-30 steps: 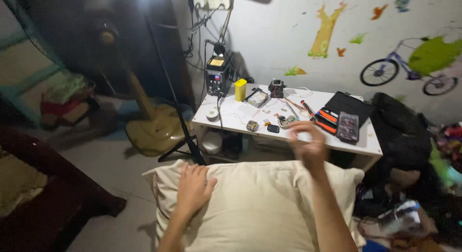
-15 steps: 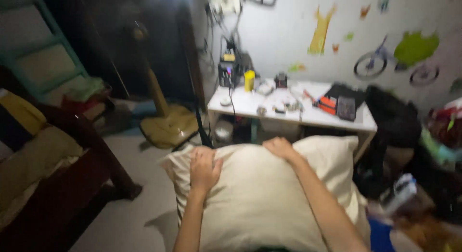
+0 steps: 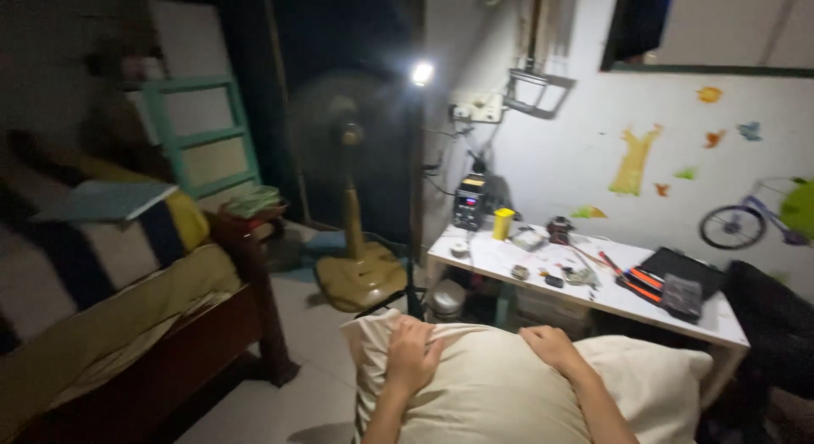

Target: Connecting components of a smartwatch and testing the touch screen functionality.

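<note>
We see 2 hands on a cream pillow (image 3: 500, 393) that fills the near centre of the view. The left hand (image 3: 413, 356) grips its upper left edge, fingers curled into the fabric. The right hand (image 3: 551, 346) lies flat on the top, fingers closed together and pressing down. Just beyond the pillow stands a white table (image 3: 593, 296) with a yellow cup (image 3: 504, 223) and small tools. A standing fan (image 3: 349, 198) is at far left of the table, and a wooden bed (image 3: 144, 325) lies at left.
</note>
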